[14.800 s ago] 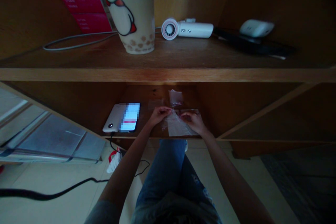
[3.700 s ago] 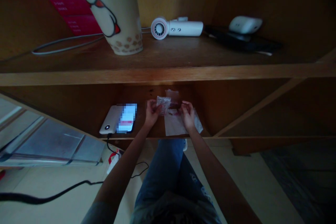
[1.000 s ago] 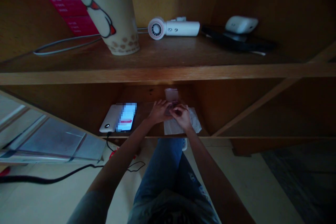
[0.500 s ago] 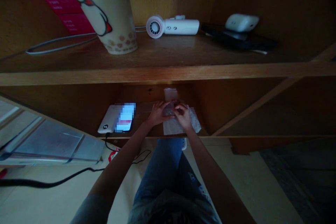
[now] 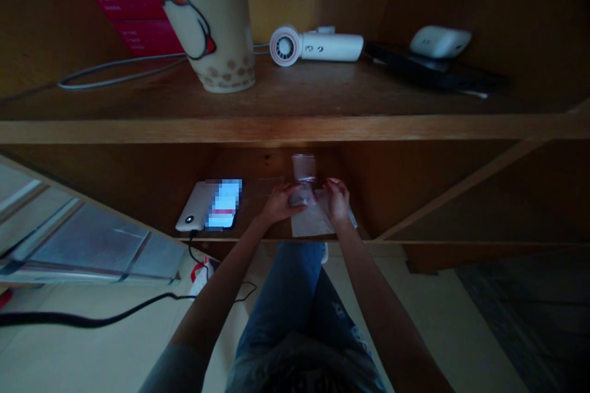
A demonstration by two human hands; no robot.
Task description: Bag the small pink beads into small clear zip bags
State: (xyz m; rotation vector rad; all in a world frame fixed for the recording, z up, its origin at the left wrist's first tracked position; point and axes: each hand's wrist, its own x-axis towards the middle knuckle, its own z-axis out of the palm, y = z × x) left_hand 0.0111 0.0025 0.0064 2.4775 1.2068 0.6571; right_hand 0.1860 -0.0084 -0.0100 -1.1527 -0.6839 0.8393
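Note:
On the lower shelf, my left hand (image 5: 279, 202) is closed on a small clear plastic bag (image 5: 302, 194), with fingers along its upper and lower edges. My right hand (image 5: 338, 198) is to the right of that bag, apart from it, with its fingers curled; whether anything small is between them I cannot make out. Beneath both hands lies a whitish translucent sheet (image 5: 306, 223). Another small clear packet (image 5: 303, 167) lies just behind the bag, toward the back of the shelf.
A phone with a lit screen (image 5: 224, 206) and a white power bank (image 5: 192, 207) lie left of my hands. The upper shelf holds a tall drink cup (image 5: 216, 24), a white handheld fan (image 5: 322, 47) and a white case (image 5: 440, 42) on a dark object.
My right hand has moved right, away from the bag and my left hand. My left hand keeps the bag. The whole view has shifted slightly.

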